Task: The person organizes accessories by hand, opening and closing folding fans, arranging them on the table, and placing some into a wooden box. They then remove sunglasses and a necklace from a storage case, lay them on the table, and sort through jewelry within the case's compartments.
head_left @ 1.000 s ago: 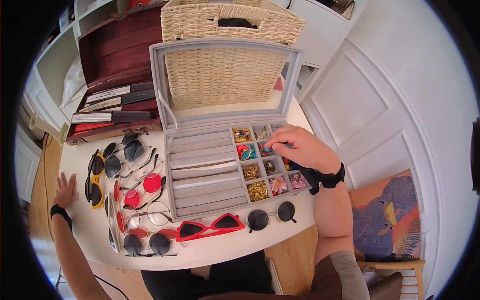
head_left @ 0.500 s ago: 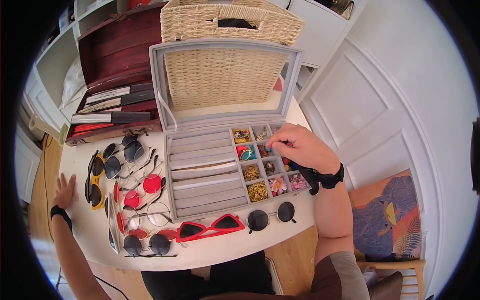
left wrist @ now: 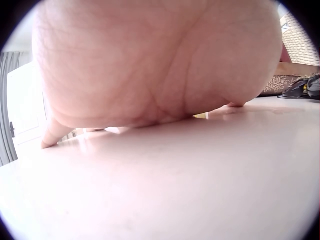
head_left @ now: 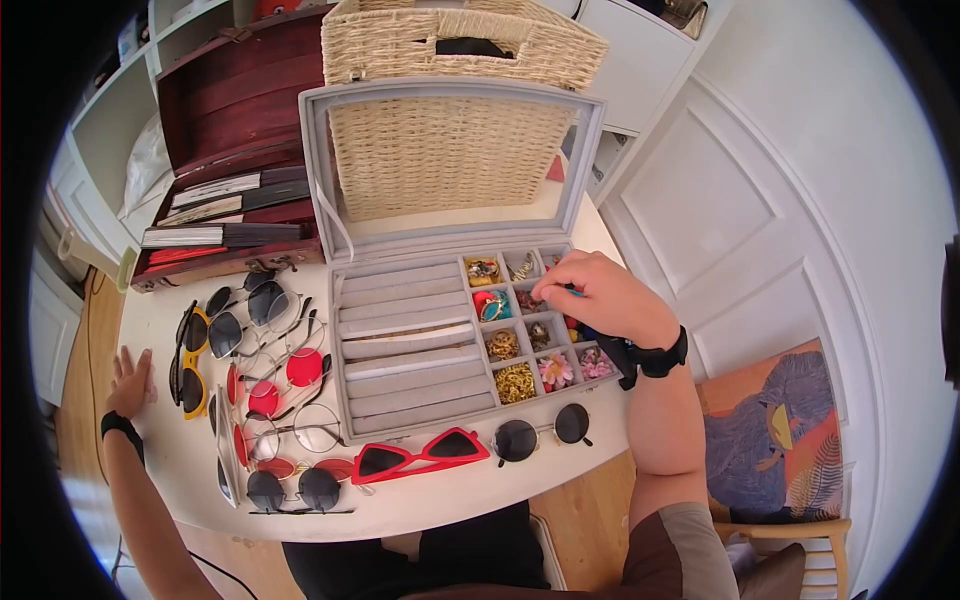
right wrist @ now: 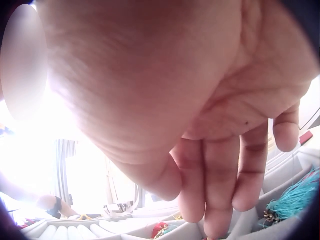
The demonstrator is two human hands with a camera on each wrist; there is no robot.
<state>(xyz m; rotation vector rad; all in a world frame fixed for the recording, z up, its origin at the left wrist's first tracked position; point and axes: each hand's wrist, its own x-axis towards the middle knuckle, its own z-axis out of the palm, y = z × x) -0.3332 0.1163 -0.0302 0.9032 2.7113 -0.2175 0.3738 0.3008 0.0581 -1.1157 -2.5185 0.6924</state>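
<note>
A grey jewelry box (head_left: 410, 432) with its clear lid raised stands on the white table (head_left: 400, 515). My right hand (head_left: 610, 300) reaches over its small compartments, fingers pointing down and thumb close to the index finger (right wrist: 192, 200). The fingertips dip into a compartment holding reddish-brown jewelry (head_left: 528, 301); nothing shows pinched between them. Beside the fingers lies a turquoise tassel (right wrist: 295, 200). Other compartments hold gold chains (head_left: 515, 383), a pink flower piece (head_left: 557, 371) and a turquoise ring-shaped piece (head_left: 494, 307). My left hand (head_left: 129, 383) rests palm down at the table's left edge, fingers spread.
Several sunglasses lie left and front of the box, including a yellow pair (head_left: 194, 375), red cat-eye ones (head_left: 420, 455) and round dark ones (head_left: 517, 440). A dark red case (head_left: 225, 268) with folded fans sits at back left. Behind the box stands a woven basket (head_left: 380, 45).
The right fingertips have shifted slightly to the right within the compartments, and the blue bit beside them no longer shows. The left hand stays in place.
</note>
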